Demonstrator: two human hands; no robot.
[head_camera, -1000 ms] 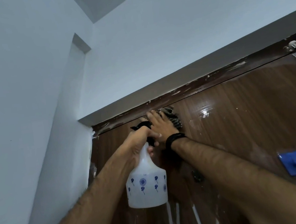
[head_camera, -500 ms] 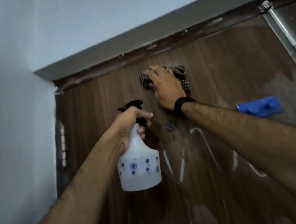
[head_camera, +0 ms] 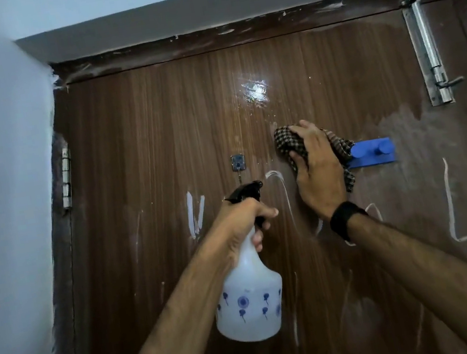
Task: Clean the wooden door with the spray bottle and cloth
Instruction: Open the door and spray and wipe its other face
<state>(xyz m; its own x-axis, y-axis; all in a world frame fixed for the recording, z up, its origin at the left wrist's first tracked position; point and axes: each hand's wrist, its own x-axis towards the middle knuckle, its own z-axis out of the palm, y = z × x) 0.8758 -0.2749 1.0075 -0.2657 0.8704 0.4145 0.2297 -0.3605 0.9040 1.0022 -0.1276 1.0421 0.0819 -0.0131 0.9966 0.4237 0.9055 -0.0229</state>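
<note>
Against a chalk-streaked wooden door (head_camera: 157, 121), a person's right hand (head_camera: 317, 170) presses a checked cloth (head_camera: 289, 142) to the panel beside a blue hook rail (head_camera: 374, 152), fingers curled over it; the left hand (head_camera: 240, 221) grips a white spray bottle (head_camera: 250, 298) by the neck

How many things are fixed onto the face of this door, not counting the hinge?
3: a small metal hook near the middle, left of the cloth; a blue peg rack whose left end the cloth covers; a metal slide bolt at the top right. The arms may hide others.
</note>
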